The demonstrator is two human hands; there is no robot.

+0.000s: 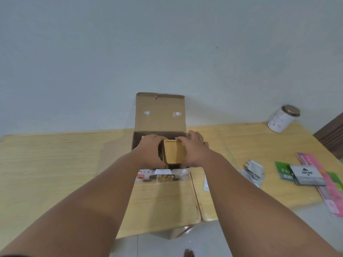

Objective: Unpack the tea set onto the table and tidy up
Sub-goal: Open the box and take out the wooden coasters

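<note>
My two bare forearms run up from the lower corners of the frame and meet at centre. Below them the near edge of the desk (163, 206) ends over pale floor, and a seam splits the wood into two slabs just right of centre. That near stretch of wood is bare between my arms.

At mid-frame my left hand (151, 152) and right hand (193, 152) each form a closed grip on the opposite sides of a small wooden tray (174, 153), held tilted so its shallow face shows. It sits at the mouth of the cardboard box (138, 141), whose printed front flap (157, 177) lies flat toward me on the desk.

Right of my right arm lies a crumpled wrapper (254, 170), then a grey packet (308, 175) on a green card (282, 170) and a pink booklet (315, 171) that overhangs the desk's right edge. The left half of the desk is open wood.

Behind my hands the box lid (160, 112) stands upright against the wall (167, 43). At the far right corner a white jar (283, 118) with a metal cap stands near the desk's back edge.
</note>
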